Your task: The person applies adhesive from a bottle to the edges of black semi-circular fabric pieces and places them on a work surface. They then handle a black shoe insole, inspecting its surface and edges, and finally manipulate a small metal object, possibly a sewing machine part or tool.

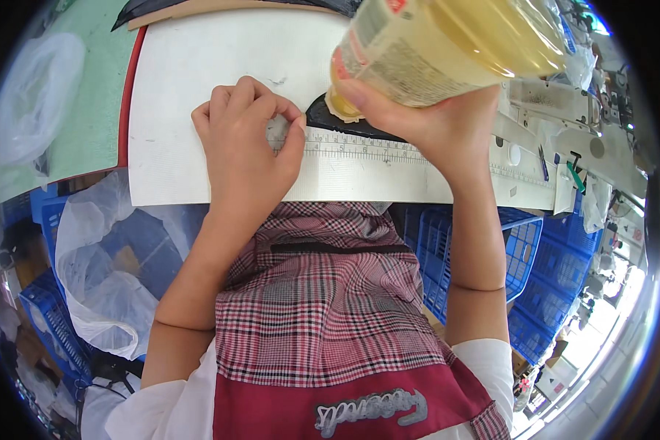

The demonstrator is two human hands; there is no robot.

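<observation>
My right hand [451, 130] grips a large clear plastic bottle [433, 51] of yellowish liquid. The bottle is tipped over, its narrow mouth pointing down onto a flat black piece [320, 117] with a curved edge. Cream-coloured material shows around the mouth, where it meets the piece. At the piece's left tip, the thumb and forefinger of my left hand [246, 136] are pinched together on its edge. A clear ruler [363, 149] lies along the near side of the piece, partly under my left hand. My right hand and the bottle hide the piece's right part.
Everything rests on a white board [176, 81], beside a green surface [95, 95] bearing a clear plastic bag [33, 103]. More black material [191, 9] lies along the far edge. A pen [543, 163] is at right. Blue crates [517, 249] and a bag-lined bin [99, 257] stand below.
</observation>
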